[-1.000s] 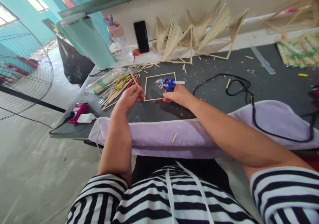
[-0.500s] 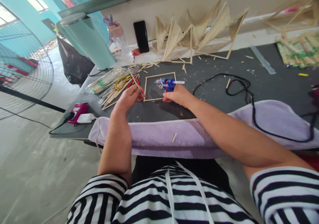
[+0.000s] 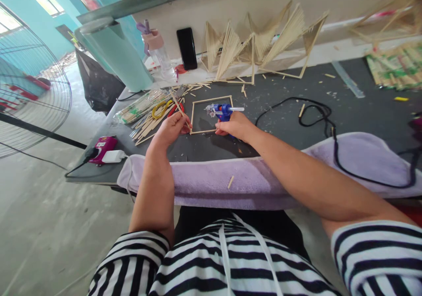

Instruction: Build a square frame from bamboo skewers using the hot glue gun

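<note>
A square frame of thin wooden sticks (image 3: 212,99) lies flat on the dark table. At its near left corner my left hand (image 3: 172,128) is closed on a wooden stick (image 3: 176,102) that slants up and to the left. My right hand (image 3: 234,125) is wrapped round a blue glue gun (image 3: 221,110), its fingertips at the near side of the square. The gun's nozzle points left over the inside of the square, and a clear glue stick (image 3: 237,109) juts from its back.
Loose sticks (image 3: 148,130), yellow-handled scissors (image 3: 160,110) and a stick pack (image 3: 135,110) lie left. Behind stand a bottle (image 3: 158,50), a phone (image 3: 186,48) and fanned stick structures (image 3: 231,50). A black cord (image 3: 290,98) curls right; a purple towel (image 3: 211,177) covers the front edge.
</note>
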Motion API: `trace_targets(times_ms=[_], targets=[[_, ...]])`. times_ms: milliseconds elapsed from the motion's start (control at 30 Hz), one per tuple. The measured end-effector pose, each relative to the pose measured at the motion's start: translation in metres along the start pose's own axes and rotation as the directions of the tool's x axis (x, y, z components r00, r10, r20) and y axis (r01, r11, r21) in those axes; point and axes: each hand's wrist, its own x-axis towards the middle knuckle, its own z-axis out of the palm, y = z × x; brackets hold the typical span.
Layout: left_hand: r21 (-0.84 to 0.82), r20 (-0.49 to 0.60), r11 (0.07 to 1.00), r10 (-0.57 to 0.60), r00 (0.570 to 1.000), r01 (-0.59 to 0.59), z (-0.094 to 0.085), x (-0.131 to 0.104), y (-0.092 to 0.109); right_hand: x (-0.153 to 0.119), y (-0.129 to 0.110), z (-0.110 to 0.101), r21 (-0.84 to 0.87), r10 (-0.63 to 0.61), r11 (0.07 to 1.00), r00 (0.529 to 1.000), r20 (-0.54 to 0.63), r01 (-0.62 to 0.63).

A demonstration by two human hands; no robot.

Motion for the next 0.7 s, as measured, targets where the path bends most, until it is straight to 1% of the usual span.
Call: trace_targets(times_ms=[167,433,700], targets=[[0.003,-0.002,1.000,-0.001,1.000,0.001,-0.0007,0.0014,-0.0024,0.0011,0.0011,0.0008,0.012,0.005,1.000,1.000,-0.007,-0.005],[0.006,-0.010,1.000,-0.017,1.000,0.018,0.0002,-0.0005,0.0014,0.0038,0.0033,0.0011,0.023,0.001,1.000,1.000,0.005,-0.001],[0.005,-0.011,1.000,-0.018,1.000,0.018,-0.0001,0.0003,0.0008,0.0018,0.0010,0.0015,0.030,0.009,0.999,1.000,-0.004,-0.008]])
